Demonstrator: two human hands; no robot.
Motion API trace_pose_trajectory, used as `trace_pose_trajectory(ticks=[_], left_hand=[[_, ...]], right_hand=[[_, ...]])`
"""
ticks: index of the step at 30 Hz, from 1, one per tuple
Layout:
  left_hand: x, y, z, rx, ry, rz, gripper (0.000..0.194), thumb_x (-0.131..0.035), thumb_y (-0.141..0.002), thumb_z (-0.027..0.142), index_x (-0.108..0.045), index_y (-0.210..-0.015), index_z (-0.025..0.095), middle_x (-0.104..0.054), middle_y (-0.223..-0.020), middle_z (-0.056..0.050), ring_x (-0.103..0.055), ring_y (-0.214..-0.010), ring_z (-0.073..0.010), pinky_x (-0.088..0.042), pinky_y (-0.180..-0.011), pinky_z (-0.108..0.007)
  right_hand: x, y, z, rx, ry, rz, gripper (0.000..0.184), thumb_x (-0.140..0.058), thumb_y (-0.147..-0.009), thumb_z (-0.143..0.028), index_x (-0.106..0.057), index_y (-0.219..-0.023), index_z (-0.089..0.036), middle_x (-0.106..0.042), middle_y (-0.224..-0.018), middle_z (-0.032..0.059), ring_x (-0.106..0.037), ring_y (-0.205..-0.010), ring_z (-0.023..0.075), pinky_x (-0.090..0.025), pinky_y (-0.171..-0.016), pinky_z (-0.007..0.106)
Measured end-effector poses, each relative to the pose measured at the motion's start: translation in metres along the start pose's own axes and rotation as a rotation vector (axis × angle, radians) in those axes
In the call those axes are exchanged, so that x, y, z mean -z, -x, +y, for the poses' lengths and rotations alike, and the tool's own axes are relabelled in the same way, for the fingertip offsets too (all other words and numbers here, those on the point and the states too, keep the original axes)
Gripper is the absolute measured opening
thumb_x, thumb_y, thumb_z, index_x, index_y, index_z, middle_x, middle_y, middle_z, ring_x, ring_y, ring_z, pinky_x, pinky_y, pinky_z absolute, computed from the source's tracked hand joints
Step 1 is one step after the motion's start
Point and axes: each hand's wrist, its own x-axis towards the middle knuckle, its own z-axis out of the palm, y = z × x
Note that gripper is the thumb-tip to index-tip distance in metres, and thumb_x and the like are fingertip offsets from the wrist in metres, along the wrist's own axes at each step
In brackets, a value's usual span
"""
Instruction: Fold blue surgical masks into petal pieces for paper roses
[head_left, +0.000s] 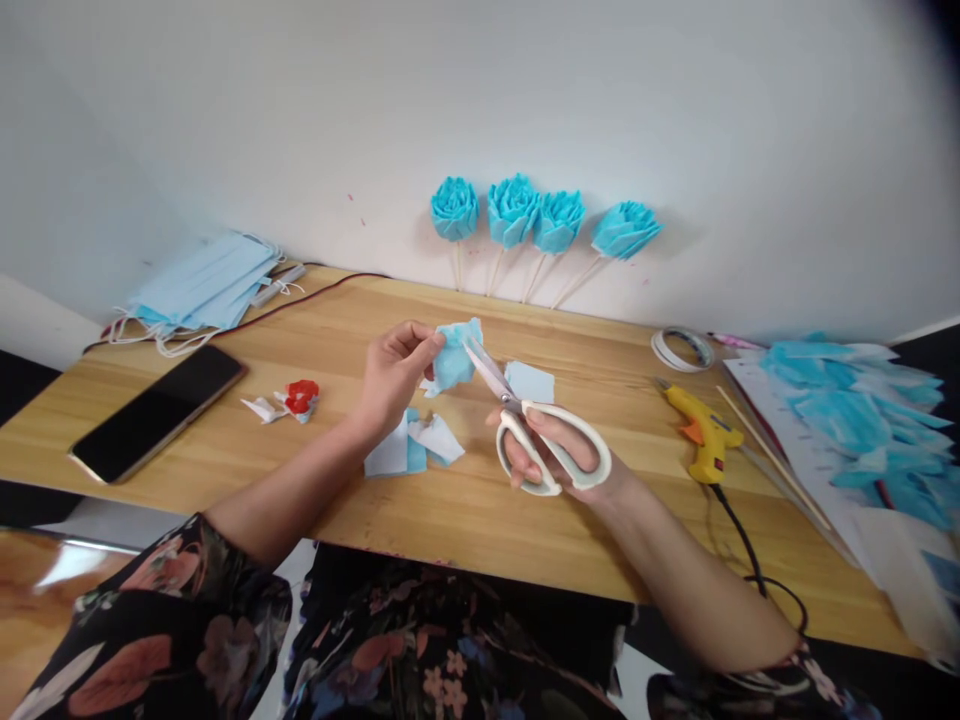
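Note:
My left hand (396,372) pinches a small piece of light blue fabric (456,362) and holds it above the wooden table (465,500). My right hand (559,455) has its fingers through the white handles of a pair of scissors (536,432). The steel blades are parted and their tips touch the blue piece. Under the hands lie blue and white fabric scraps (414,445) and a pale blue square (529,382).
Several blue fabric roses on sticks (536,222) lean on the wall. A stack of blue face masks (201,285) and a phone (159,410) lie left. A yellow glue gun (702,432), tape roll (681,348), wooden sticks and blue petals (862,415) lie right. A small red scrap (301,395).

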Motion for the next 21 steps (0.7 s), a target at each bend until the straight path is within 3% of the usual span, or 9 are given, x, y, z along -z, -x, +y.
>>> trace_pose_trajectory(ticks=[12,21], left_hand=[[-0.0023,0.0019,0.0001,-0.007,-0.027,-0.031,0.032,-0.081,-0.074,0.044,-0.066,-0.071,0.017,-0.059,-0.061,0.002,-0.052,-0.053,-0.0082,-0.043,-0.051,-0.022],[-0.0027,0.0031,0.0018,-0.015,-0.009,-0.047,0.031,-0.081,-0.075,0.044,-0.066,-0.071,0.017,-0.059,-0.061,0.001,-0.053,-0.054,-0.0086,-0.044,-0.053,-0.022]], right_hand=[[-0.0004,-0.0005,-0.0003,-0.042,-0.003,0.019,0.048,-0.063,-0.090,-0.057,-0.073,-0.111,-0.015,-0.060,-0.058,-0.0032,-0.053,-0.047,0.0068,-0.059,-0.053,0.023],[-0.0057,-0.0003,-0.0040,0.005,0.029,0.010,0.049,-0.063,-0.090,-0.057,-0.073,-0.113,-0.015,-0.059,-0.057,-0.0035,-0.052,-0.046,0.0069,-0.055,-0.049,0.021]])
